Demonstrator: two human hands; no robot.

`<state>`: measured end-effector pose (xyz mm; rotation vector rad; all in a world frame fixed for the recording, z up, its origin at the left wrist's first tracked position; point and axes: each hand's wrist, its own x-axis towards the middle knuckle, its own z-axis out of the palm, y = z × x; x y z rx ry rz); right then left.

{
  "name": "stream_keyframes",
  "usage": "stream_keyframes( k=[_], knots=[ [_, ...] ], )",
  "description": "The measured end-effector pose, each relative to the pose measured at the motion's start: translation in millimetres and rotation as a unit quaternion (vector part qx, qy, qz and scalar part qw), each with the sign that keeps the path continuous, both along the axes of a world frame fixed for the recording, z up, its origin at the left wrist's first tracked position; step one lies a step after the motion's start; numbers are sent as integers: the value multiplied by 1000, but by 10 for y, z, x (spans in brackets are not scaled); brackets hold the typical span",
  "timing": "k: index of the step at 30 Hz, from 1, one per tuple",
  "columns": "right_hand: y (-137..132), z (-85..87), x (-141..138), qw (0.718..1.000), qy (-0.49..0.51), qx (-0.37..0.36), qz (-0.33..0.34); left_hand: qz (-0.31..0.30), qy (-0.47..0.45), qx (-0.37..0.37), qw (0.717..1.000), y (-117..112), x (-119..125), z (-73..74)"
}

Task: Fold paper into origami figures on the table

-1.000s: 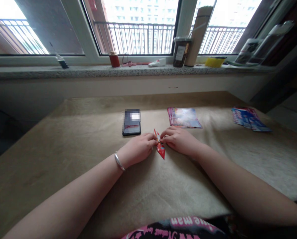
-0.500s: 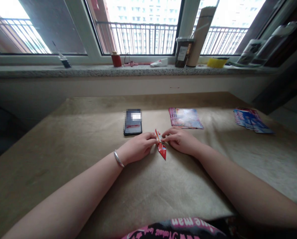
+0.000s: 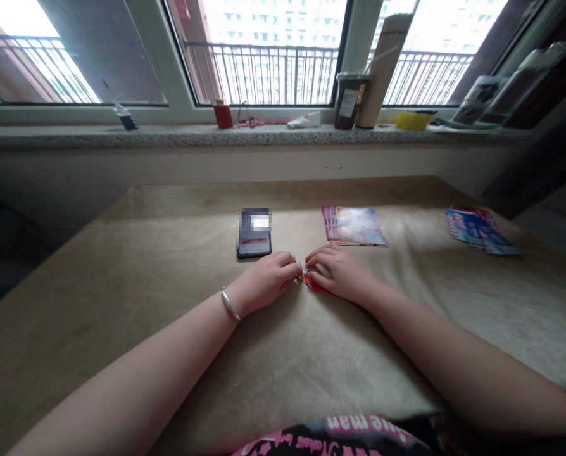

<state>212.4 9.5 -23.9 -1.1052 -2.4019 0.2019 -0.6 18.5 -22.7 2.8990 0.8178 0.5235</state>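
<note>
1. Where the tan cover is spread, the table (image 3: pixel 121 266) is entered as the work surface.
2. Printed sheets (image 3: pixel 354 225) are stacked at 1 o'clock of the hands. A second stack (image 3: pixel 482 231) lies well apart at 2 o'clock.
3. Left hand (image 3: pixel 264 282), with a bracelet (image 3: pixel 229 304) at the wrist: the fingertips are closed on the folded piece's near end. Right hand (image 3: pixel 342 275): closed over the same piece and pressed down on it.
4. Phone (image 3: pixel 254 235): laid flat at 11 o'clock, just beside the left hand.
5. Folded paper piece (image 3: pixel 317 285): red, at table centre between both hands. It is judged very light, thin, glossy and likely slippery, and easily creased or torn. It is best pinched at its folded edges, close to the crease.
6. Change noted: half a second earlier the piece was held up with its tip at 6 o'clock. It is now flattened under the right hand, with the tip at 4 o'clock.
</note>
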Motion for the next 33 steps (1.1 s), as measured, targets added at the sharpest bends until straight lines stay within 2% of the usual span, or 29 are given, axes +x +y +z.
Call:
stream_keyframes(
  k=[8,19,33],
  knots=[
    [-47,-18,-77,999,-17,-10,-42,1,-11,28,1000,-11,16,9],
    [-83,11,-123,998,-37,-1,-50,4,-31,-1,1000,-33,58,-10],
    [-70,4,-111,998,-36,-9,-45,42,-50,-53,996,-8,39,-1]
  ],
)
